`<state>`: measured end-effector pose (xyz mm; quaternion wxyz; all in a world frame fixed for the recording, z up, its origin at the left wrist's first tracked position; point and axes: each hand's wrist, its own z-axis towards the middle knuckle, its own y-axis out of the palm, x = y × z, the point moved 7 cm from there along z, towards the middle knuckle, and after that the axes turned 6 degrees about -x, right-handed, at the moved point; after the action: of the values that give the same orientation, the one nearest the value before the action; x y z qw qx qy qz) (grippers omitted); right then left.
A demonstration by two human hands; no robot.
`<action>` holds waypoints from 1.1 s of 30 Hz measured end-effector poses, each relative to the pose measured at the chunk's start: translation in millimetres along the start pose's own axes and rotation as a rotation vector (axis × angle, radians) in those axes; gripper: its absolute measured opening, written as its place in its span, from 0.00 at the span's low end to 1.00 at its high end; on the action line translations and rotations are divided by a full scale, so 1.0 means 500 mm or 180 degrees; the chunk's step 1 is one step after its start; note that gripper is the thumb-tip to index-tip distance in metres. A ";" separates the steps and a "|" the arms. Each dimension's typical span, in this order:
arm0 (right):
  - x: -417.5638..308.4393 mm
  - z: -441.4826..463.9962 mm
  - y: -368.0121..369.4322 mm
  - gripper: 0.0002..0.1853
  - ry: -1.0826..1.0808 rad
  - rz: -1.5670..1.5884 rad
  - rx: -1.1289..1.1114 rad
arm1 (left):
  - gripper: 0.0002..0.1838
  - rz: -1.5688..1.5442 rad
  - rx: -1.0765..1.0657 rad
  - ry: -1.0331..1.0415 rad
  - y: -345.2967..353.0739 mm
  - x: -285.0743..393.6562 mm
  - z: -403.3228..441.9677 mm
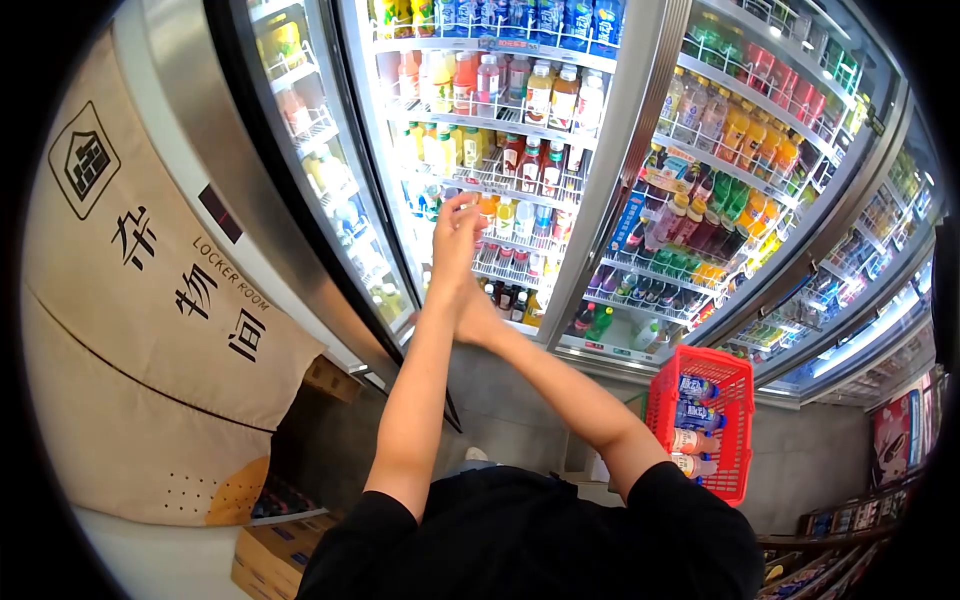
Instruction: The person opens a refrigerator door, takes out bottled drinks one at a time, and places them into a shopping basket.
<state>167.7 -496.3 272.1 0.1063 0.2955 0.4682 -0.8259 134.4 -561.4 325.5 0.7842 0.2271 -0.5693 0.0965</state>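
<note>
1. Our left hand (pixel 457 225) curls before the bottles (pixel 505 216) in the fridge (pixel 622 165); we cannot tell whether it grips one.
2. Our right hand (pixel 476 312) is partly hidden behind our left arm (pixel 408 420), grip unclear.
3. These bottles look full: probably weighty, smooth, slick if cold; best held mid-body.

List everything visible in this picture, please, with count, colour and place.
bottled drinks: many, mixed colours, on fridge shelves
open fridge door: one, black and silver, left
shut fridge doors: several, silver, right
LOCKER ROOM curtain: one, beige, left
shopping basket: one, red, lower right
basket bottles: at least four, blue, pink, inside
cardboard box: one, brown, bottom left
T-shirt: one, black, bottom
left hand: one, bare, before shelves
right hand: one, bare, partly hidden, centre
</note>
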 end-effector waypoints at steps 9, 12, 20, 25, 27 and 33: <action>0.182 0.129 -0.103 0.24 0.0626 0.0273 0.1198 | 0.18 0.0471 0.0681 -0.0107 -0.148 -0.017 0.025; 0.199 0.162 -0.099 0.24 0.0685 0.0355 0.1228 | 0.18 0.0458 0.0635 -0.0151 -0.187 -0.040 0.022; 0.285 0.229 -0.116 0.20 0.0618 0.1050 0.1214 | 0.19 0.0596 0.0945 -0.0729 -0.312 -0.097 0.065; 0.335 0.254 -0.201 0.19 0.0560 0.1048 0.1130 | 0.19 0.0596 0.0545 -0.0556 -0.222 -0.105 0.202; 0.354 0.253 -0.239 0.19 0.0478 0.1197 0.1219 | 0.18 0.0578 0.0453 -0.0474 -0.172 -0.087 0.255; 0.435 0.275 -0.321 0.18 0.0622 0.1586 0.1026 | 0.20 0.0812 0.0091 -0.0257 -0.087 -0.063 0.401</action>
<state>-132.8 -502.7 311.3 0.2117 0.4922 0.2525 -0.8057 -28.6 -689.9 335.0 0.7388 0.1676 -0.6232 0.1942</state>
